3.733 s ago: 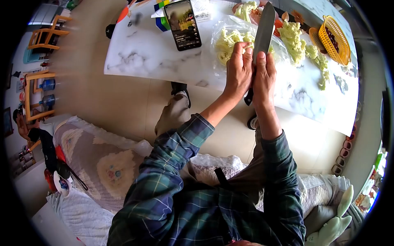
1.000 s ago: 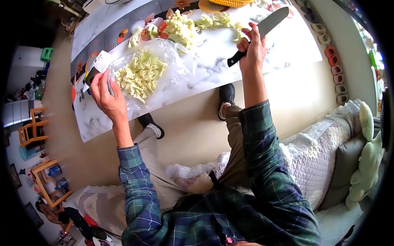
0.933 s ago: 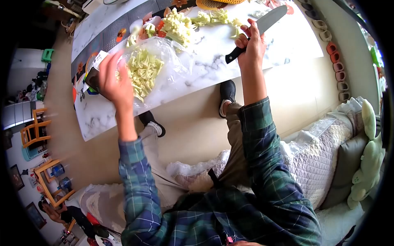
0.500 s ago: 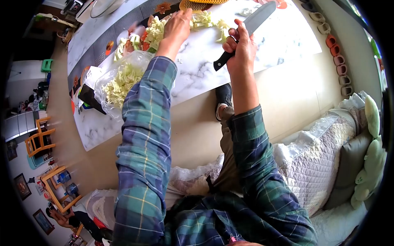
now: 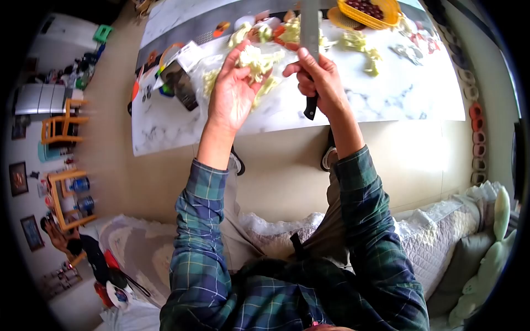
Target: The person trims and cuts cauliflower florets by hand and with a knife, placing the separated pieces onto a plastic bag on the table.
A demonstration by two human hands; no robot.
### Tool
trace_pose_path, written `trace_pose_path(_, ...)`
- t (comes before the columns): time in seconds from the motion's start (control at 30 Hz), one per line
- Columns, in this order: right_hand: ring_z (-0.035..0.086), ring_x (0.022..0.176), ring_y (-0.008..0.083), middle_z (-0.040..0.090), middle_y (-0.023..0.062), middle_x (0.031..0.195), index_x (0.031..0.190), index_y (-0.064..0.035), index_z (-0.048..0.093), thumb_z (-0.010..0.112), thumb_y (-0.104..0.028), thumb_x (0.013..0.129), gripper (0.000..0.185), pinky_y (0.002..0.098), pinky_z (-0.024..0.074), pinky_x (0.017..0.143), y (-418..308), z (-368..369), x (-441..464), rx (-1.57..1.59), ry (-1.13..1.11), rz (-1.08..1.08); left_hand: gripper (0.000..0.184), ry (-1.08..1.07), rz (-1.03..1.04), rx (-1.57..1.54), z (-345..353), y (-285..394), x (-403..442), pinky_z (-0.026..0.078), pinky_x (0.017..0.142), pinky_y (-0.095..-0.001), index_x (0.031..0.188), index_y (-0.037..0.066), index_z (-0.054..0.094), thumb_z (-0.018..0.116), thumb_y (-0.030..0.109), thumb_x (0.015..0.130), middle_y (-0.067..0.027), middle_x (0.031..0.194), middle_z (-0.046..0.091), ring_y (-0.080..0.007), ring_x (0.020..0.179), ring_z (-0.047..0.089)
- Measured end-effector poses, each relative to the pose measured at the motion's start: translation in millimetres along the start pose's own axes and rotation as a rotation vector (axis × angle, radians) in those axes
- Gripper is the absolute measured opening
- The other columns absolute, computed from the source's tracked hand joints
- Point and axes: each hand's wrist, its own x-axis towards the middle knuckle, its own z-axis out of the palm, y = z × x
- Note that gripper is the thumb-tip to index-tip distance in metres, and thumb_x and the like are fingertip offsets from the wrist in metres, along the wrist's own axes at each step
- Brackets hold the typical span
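Note:
Pale cauliflower rests in my left hand, palm up with its fingers curled around the piece, above the marble-patterned table. My right hand grips a kitchen knife by its black handle, blade pointing up and away from me. The blade stands just right of the cauliflower, apart from it. Behind my left hand lies a clear plastic bag with cut florets, partly hidden. More cauliflower pieces lie on the table beyond my right hand.
A yellow basket of dark red fruit stands at the far right. A black flat object lies left of the bag. Crumpled white plastic sits at the right. Behind me is a quilted sofa; another person is at lower left.
My left hand has drawn back from the far side of the table and turned palm up, now with cauliflower in it. The knife has swung from tilted right to nearly upright, closer to my left hand.

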Motion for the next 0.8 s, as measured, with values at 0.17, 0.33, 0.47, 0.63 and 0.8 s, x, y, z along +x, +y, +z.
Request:
trace_pose_path(0.17, 0.030, 0.047, 0.0013, 0.045, -0.0053, 0.063, 0.101, -0.0014, 0.066, 0.067, -0.025, 0.090, 0.026, 0.0185, 0.0236, 0.041, 45.9, 41.0, 10.9, -0.190, -0.024, 0.105, 0.042, 0.042, -0.046, -0.046, -35.3, 5.9, -44.4, 0.046, 0.101, -0.0392, 0.123, 0.005, 0.048, 0.057, 0.022, 0.085, -0.0145, 0.122, 0.053, -0.0279, 0.109, 0.058)
trace_pose_path(0.33, 0.032, 0.045, 0.0017, 0.049, -0.0028, 0.062, 0.091, -0.0011, 0.065, 0.068, -0.025, 0.089, 0.024, 0.0197, 0.0229, 0.040, 56.6, 50.2, 19.8, -0.228, -0.065, 0.213, 0.065, 0.056, -0.125, 0.528, -60.8, 23.6, -47.1, 0.050, 0.089, -0.0315, 0.120, -0.002, 0.049, 0.071, 0.044, 0.079, -0.0121, 0.118, 0.054, -0.0195, 0.106, 0.058)
trace_pose_path(0.47, 0.032, 0.046, 0.0019, 0.044, -0.0053, 0.060, 0.095, -0.0011, 0.065, 0.066, -0.024, 0.091, 0.023, 0.0198, 0.0221, 0.040, 62.6, 54.7, 20.4, -0.259, -0.011, 0.268, 0.065, -0.090, -0.050, 0.748, -83.5, 2.9, -53.7, 0.053, 0.078, -0.0276, 0.125, -0.003, 0.047, 0.075, 0.035, 0.080, -0.0118, 0.120, 0.051, -0.0151, 0.096, 0.058)
trace_pose_path(0.63, 0.043, 0.052, 0.0025, 0.054, -0.0015, 0.067, 0.097, 0.0017, 0.063, 0.064, -0.030, 0.092, 0.032, 0.0191, 0.0324, 0.043, 62.0, 70.8, 6.7, -0.634, -0.049, 0.206, 0.051, -0.096, -0.130, 0.716, -77.8, -0.6, -55.6, 0.050, 0.061, -0.0277, 0.114, 0.000, 0.056, 0.077, 0.032, 0.079, -0.0064, 0.089, 0.063, -0.0122, 0.069, 0.059)
trace_pose_path(0.8, 0.047, 0.057, 0.0100, 0.053, 0.0061, 0.065, 0.114, -0.0022, 0.062, 0.055, -0.017, 0.095, 0.025, 0.0274, 0.0413, 0.053, 61.2, 64.7, -7.4, -0.971, -0.042, -0.098, 0.016, 0.037, -0.225, 0.670, -84.5, -0.8, -55.0, 0.041, 0.055, -0.0219, 0.098, 0.002, 0.061, 0.063, 0.007, 0.083, 0.0004, 0.072, 0.058, -0.0071, 0.062, 0.051)
